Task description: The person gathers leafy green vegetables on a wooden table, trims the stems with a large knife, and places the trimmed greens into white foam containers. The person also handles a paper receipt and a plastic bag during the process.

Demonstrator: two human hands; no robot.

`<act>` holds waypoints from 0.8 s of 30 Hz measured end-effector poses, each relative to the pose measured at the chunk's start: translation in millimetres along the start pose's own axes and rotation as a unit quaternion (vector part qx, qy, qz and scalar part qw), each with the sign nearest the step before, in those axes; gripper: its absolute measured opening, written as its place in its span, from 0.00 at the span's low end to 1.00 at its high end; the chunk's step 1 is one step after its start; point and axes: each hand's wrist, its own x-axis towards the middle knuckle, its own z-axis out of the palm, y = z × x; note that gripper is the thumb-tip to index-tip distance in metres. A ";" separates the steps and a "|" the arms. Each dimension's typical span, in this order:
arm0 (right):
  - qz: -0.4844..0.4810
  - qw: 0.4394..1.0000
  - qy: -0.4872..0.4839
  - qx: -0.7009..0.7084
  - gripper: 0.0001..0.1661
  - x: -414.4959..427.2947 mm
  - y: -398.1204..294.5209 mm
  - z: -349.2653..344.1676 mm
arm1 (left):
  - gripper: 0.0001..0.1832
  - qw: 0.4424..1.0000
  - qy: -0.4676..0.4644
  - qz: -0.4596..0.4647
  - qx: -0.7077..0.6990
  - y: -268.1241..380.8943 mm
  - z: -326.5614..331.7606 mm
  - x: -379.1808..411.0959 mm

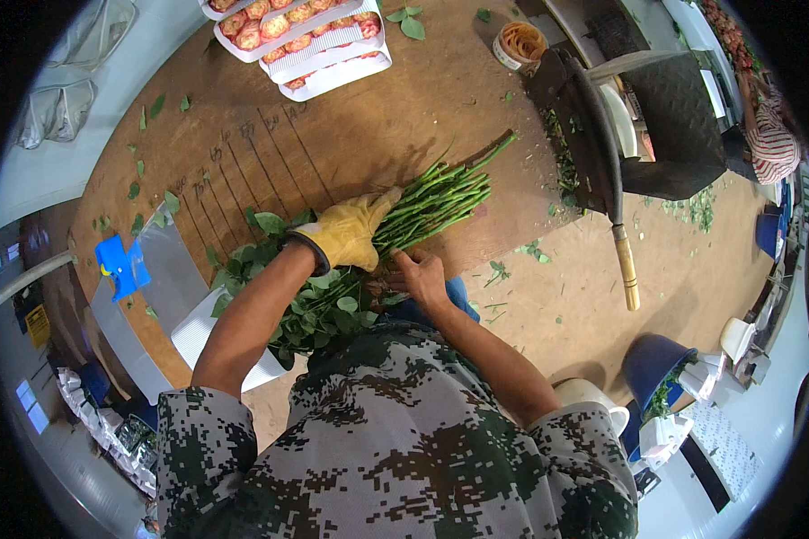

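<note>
My left hand, in a yellow work glove, grips a bundle of cut green stems lying over the wooden table. The bare stem ends point to the upper right. Leafy parts spread to the lower left, under my left forearm and against my body. My bare right hand is at the near side of the bundle, thumb against the stems and fingers curled; what the fingers hold is hidden. White corrugated card shows by the leaves. The bundle's flower heads are not visible.
A wooden table bears ruled lines with numbers. Wrapped rose bunches lie at its far side. A tub of rubber bands stands near a long-handled blade cutter. A blue tape dispenser sits left; buckets stand right. Another person is far right.
</note>
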 end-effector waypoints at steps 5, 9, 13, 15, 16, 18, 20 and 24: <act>-0.011 0.988 -0.048 -0.146 0.17 11.9 -10.8 -1.5 | 0.55 0.998 0.006 0.049 -0.050 -12.8 -2.6 0.8; -0.001 0.987 -0.020 -0.157 0.18 19.4 -1.4 3.7 | 0.52 1.000 -0.016 0.016 0.001 -4.7 -7.1 3.3; -0.024 0.992 -0.009 -0.121 0.17 21.1 20.0 2.2 | 0.51 0.997 0.058 0.010 0.048 -0.4 13.3 3.4; -0.025 0.995 -0.014 -0.100 0.17 16.2 19.2 0.1 | 0.50 0.995 0.081 -0.002 0.057 4.9 19.8 0.1; -0.027 0.996 -0.007 -0.091 0.19 14.0 18.8 0.6 | 0.49 0.995 0.089 0.003 0.053 4.6 21.4 -2.2; -0.034 0.996 0.021 -0.074 0.23 9.5 18.7 2.3 | 0.50 0.997 0.078 0.001 0.018 6.3 14.1 -4.4; -0.018 0.999 0.014 -0.041 0.22 3.6 12.5 2.5 | 0.50 0.996 0.092 0.016 -0.006 2.4 16.9 -3.1; 0.027 0.998 -0.045 0.042 0.17 -22.9 -38.8 7.5 | 0.49 0.988 0.139 0.056 -0.044 -13.6 29.0 1.0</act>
